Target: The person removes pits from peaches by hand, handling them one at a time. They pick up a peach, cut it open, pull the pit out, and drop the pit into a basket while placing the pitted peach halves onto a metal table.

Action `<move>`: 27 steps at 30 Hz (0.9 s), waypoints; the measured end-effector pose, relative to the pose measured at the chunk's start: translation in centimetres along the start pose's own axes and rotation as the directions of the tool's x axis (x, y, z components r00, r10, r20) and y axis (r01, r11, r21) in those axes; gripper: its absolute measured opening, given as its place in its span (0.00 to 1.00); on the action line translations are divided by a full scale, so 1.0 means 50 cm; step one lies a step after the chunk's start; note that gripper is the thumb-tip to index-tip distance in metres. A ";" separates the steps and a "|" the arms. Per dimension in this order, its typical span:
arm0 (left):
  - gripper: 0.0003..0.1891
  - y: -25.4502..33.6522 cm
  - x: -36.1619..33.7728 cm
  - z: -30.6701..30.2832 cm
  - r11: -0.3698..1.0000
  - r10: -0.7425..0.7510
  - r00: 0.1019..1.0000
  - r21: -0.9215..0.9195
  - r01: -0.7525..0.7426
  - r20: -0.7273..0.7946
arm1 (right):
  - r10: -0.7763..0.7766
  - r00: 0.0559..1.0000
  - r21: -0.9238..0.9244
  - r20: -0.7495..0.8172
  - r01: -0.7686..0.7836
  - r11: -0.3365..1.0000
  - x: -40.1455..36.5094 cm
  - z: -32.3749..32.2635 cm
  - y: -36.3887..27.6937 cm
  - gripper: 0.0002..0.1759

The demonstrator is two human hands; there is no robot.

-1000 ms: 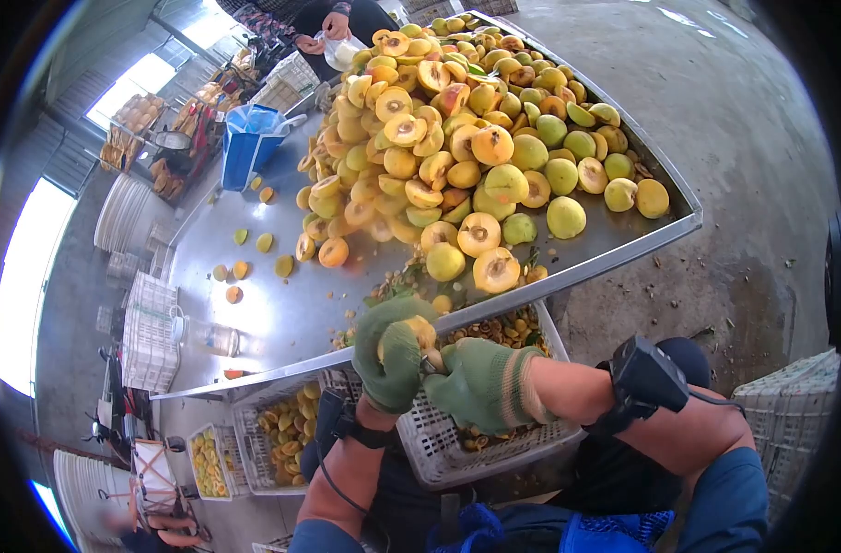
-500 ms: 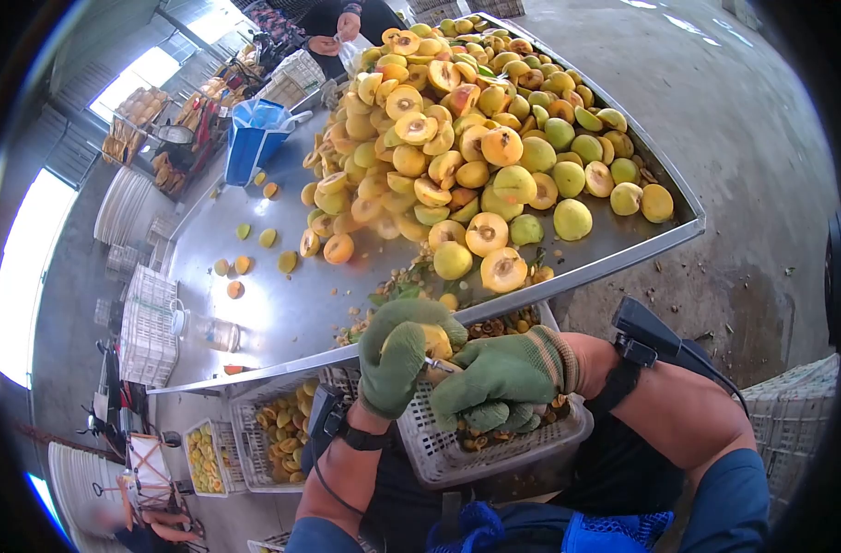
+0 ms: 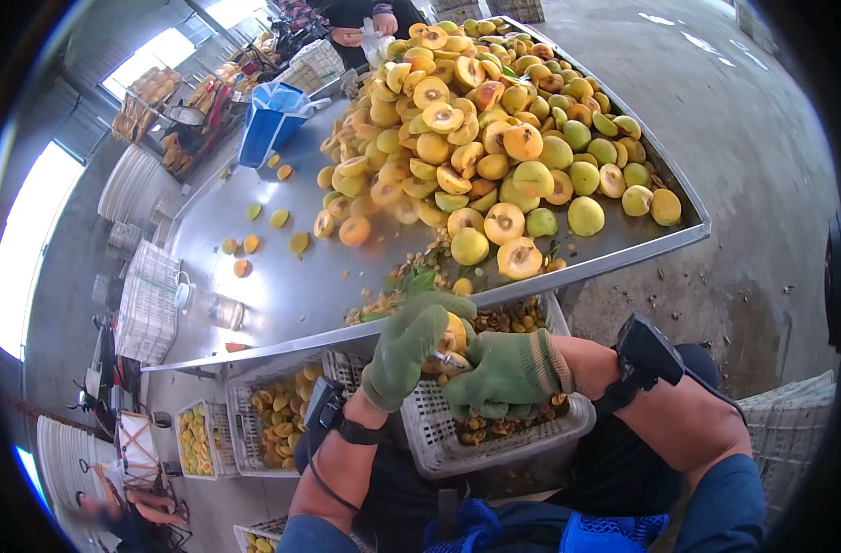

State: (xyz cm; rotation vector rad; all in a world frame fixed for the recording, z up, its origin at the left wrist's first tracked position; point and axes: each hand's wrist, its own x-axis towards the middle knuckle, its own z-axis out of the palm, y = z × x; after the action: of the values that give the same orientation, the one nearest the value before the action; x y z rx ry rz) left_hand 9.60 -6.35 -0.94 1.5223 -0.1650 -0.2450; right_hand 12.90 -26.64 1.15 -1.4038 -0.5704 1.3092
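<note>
My left hand point(image 3: 407, 350), in a green glove, is closed round a yellow fruit point(image 3: 454, 334) above the table's front edge. My right hand point(image 3: 505, 370), gloved too, is closed against the fruit's lower right side around a small tool with a metal tip point(image 3: 444, 358); most of the tool is hidden. Below my hands sits a white crate point(image 3: 430, 442) with dark fruit scraps inside. A large heap of whole and halved fruits point(image 3: 467, 138) covers the right part of the metal table point(image 3: 301, 304).
A blue bag point(image 3: 266, 129) and a clear jar point(image 3: 213, 306) stand on the table. Fruit-filled crates point(image 3: 278, 419) are at the lower left. Another person's hands point(image 3: 365, 32) hold a plastic bag at the far edge. A seated person point(image 3: 116, 516) is at the lower left.
The view has shifted slightly, moving the table scene right. My right hand has turned, its fingers now tucked under, and more of the yellow fruit shows between my hands.
</note>
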 end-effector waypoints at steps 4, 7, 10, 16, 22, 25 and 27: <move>0.29 -0.006 -0.044 0.025 0.986 0.088 0.995 -0.138 -0.092 -0.038 | 0.034 0.953 0.316 0.302 -0.134 0.939 -0.015 0.007 0.020 0.13; 0.32 -0.035 -0.066 0.034 0.920 0.082 0.992 -0.375 -0.113 -0.098 | -0.122 0.848 0.572 0.515 -0.235 0.786 -0.005 0.030 0.058 0.17; 0.38 -0.047 -0.069 0.049 0.813 -0.057 0.980 -0.578 -0.065 -0.191 | -0.197 0.936 0.483 0.292 0.033 0.875 -0.017 0.085 0.075 0.17; 0.41 -0.023 -0.129 0.008 0.786 -0.111 0.972 -0.617 -0.041 -0.207 | 0.168 0.965 0.220 0.202 -0.212 0.952 -0.055 0.060 0.047 0.37; 0.34 -0.053 -0.242 -0.175 0.896 0.111 0.858 0.423 0.131 -0.501 | 0.234 0.943 -0.424 -0.235 -0.316 0.849 -0.085 0.116 0.053 0.45; 0.26 0.035 -0.337 -0.283 -0.010 0.036 0.802 0.802 0.597 -0.596 | -0.018 0.973 -0.757 -0.230 -0.167 0.632 -0.103 0.146 0.062 0.32; 0.23 0.031 -0.375 -0.331 -0.212 0.206 0.779 0.750 0.627 -0.592 | -0.156 0.987 -0.845 0.024 0.103 0.525 -0.093 0.144 0.078 0.35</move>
State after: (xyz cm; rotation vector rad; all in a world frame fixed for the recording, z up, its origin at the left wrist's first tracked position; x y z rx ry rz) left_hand -4.11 14.56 0.74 3.3028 0.6768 0.1705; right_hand 3.87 -29.21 0.79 -2.1200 -1.3826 0.8476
